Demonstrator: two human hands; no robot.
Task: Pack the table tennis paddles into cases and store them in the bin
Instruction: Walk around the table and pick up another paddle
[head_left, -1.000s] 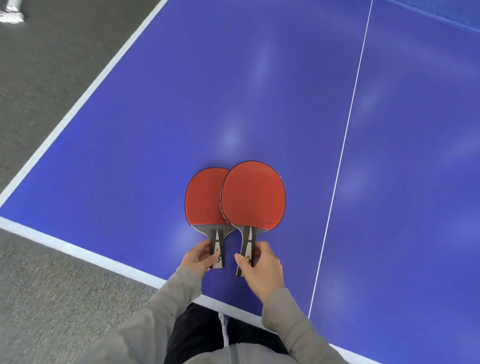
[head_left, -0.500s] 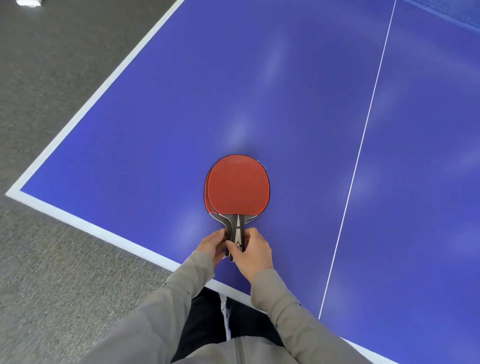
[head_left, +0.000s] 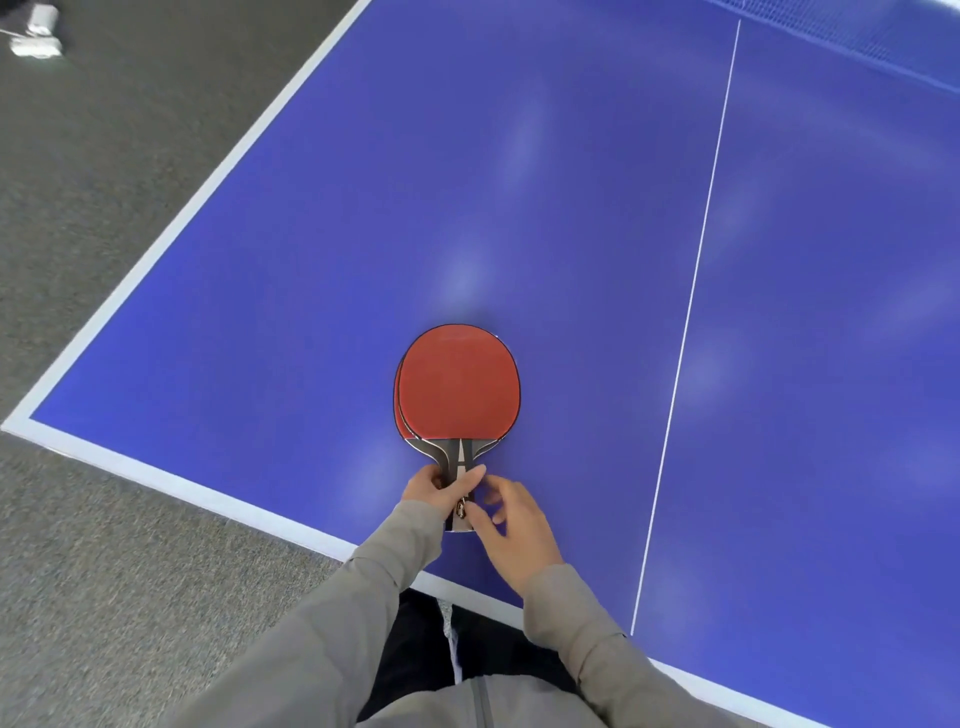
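Note:
Two red table tennis paddles lie stacked on the blue table (head_left: 519, 208) near its front edge. The top paddle (head_left: 460, 384) covers nearly all of the lower paddle (head_left: 398, 400), of which only a thin red sliver shows at the left. My left hand (head_left: 436, 486) grips both grey handles together, thumb across the top. My right hand (head_left: 511, 512) hovers just right of the handles with its fingers loosely spread, holding nothing. No case or bin is in view.
A white centre line (head_left: 691, 322) runs up the table to the right of the paddles. The table's white edge (head_left: 156, 473) borders grey carpet (head_left: 104, 571) on the left. A small white object (head_left: 36, 36) lies on the floor at far top left.
The paddles, side by side a second ago, are now stacked. My right hand has let go of the handles and drawn slightly right, leaving my left hand holding both.

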